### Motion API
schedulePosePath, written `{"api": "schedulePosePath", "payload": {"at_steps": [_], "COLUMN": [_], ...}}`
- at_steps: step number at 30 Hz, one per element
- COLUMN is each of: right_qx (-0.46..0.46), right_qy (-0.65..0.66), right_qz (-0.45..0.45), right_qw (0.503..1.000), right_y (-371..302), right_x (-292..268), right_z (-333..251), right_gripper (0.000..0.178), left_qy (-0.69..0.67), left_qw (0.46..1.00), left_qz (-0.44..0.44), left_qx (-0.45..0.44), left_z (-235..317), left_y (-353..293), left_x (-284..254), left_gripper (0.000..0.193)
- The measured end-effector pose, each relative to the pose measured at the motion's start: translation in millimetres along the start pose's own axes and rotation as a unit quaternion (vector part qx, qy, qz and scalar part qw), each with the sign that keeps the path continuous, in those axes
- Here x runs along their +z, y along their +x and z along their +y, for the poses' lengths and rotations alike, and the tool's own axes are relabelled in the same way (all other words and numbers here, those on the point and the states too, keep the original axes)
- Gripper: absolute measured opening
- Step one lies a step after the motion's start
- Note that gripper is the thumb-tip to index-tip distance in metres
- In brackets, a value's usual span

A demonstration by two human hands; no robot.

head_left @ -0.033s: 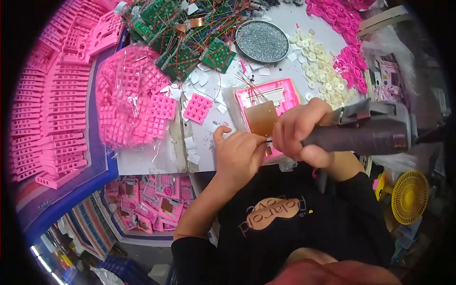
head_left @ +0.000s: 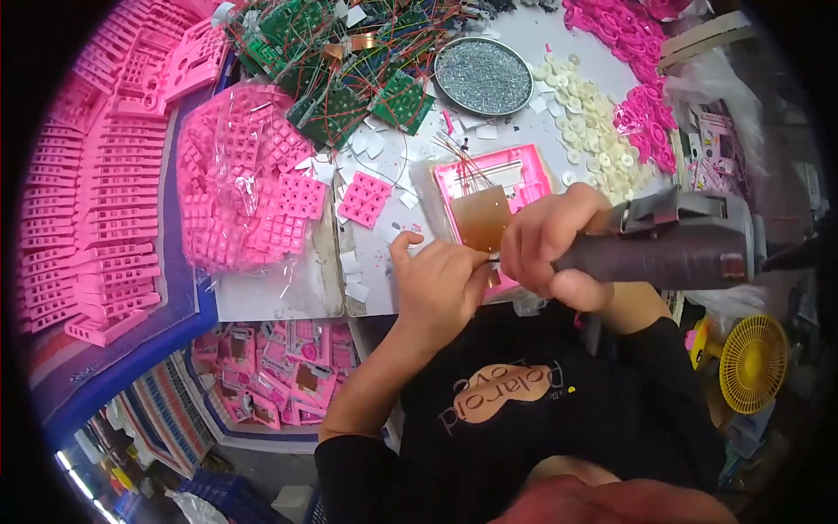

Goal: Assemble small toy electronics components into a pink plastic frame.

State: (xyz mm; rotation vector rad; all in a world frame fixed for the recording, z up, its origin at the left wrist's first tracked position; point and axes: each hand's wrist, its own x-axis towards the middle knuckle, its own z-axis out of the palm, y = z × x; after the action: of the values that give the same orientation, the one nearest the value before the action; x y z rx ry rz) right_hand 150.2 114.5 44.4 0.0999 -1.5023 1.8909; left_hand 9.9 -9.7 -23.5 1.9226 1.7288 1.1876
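Note:
My right hand [head_left: 556, 249] is wrapped round a dark electric screwdriver [head_left: 655, 259], held nearly level with its thin tip pointing left. That tip meets the fingertips of my left hand [head_left: 443, 278], which pinch together over the near edge of a pink plastic housing [head_left: 527, 172]. Whatever the left fingers hold is too small and hidden to make out. Inside the housing lies a brown circuit board [head_left: 481, 218], with thin red and bare wires [head_left: 471, 166] rising from its far end. My hands cover the housing's near right part.
Beyond the housing stands a round dish of small screws [head_left: 483, 76]. Wired green circuit boards [head_left: 401, 102] pile up at the back left. White round pieces [head_left: 594, 131] and pink parts [head_left: 648, 122] lie right. Bagged pink keypads [head_left: 244, 175] and stacked pink housings [head_left: 113, 192] fill the left.

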Motion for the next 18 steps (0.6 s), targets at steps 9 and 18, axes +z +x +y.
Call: {"api": "schedulePosePath", "payload": {"at_steps": [9,18], "right_qx": [0.024,0.054], "right_qy": [-0.131,-0.184], "right_qz": [0.076,-0.028], "right_qw": [0.988,0.981], "right_y": [11,18], "right_x": [-19,-19], "right_z": [39,48], "right_gripper": [0.028,0.023], "left_qy": [0.169,0.148], "left_qw": [0.984,0.986], "left_qz": [-0.043,-0.024], "left_qx": [-0.043,-0.073], "left_z": [0,-3], "left_y": [-8,-17], "left_x": [-3,5], "left_gripper": [0.046,0.051]}}
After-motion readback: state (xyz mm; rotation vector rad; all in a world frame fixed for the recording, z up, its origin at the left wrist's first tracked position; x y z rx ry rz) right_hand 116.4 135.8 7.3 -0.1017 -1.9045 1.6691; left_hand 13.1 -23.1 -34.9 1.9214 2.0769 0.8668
